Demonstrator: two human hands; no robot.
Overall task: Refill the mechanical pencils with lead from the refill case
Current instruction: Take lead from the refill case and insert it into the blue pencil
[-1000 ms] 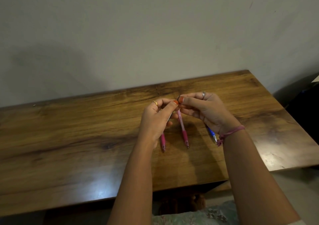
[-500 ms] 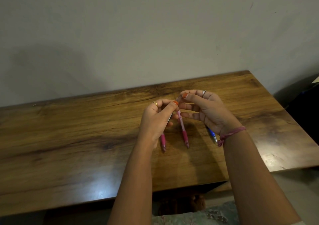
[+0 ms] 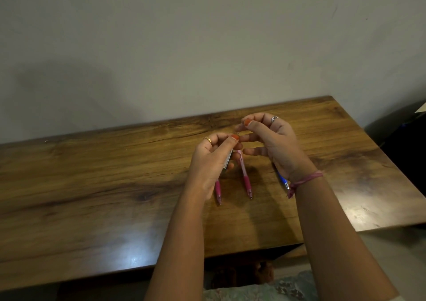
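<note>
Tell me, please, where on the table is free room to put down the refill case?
The table is bare left of the left hand, out to its left edge, and along the near edge. A smaller bare patch lies right of the right hand. The middle is crowded: two pink pencils and a blue pencil lie under the hands.

Dim warm indoor light; glare patch on table (image 3: pixel 129 258) near front edge; soft shadow on wall (image 3: pixel 69 88); wide-angle edge bowing.
</note>
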